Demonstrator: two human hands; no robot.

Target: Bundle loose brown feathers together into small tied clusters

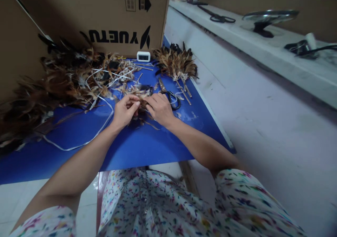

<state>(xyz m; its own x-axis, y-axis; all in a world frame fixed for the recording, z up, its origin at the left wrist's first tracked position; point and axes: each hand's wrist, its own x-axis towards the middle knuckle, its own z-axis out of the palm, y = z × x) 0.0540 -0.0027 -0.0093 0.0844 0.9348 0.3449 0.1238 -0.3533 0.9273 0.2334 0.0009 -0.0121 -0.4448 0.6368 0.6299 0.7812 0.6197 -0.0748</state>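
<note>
Over the blue table, my left hand has its thumb and fingers closed on some brown feathers. My right hand is right beside it, fingers bent and pressed onto the same feathers. Loose feathers lie under and just beyond both hands. Black-handled scissors rest by my right hand, their blades pointing away. A large heap of brown and black feathers spreads over the left side, with a white ribbon looping from it.
Behind the table stands a cardboard box, with a small white digital clock before it. A feather bundle with sticks lies at the back right, near the wall. A ledge on the right holds more scissors.
</note>
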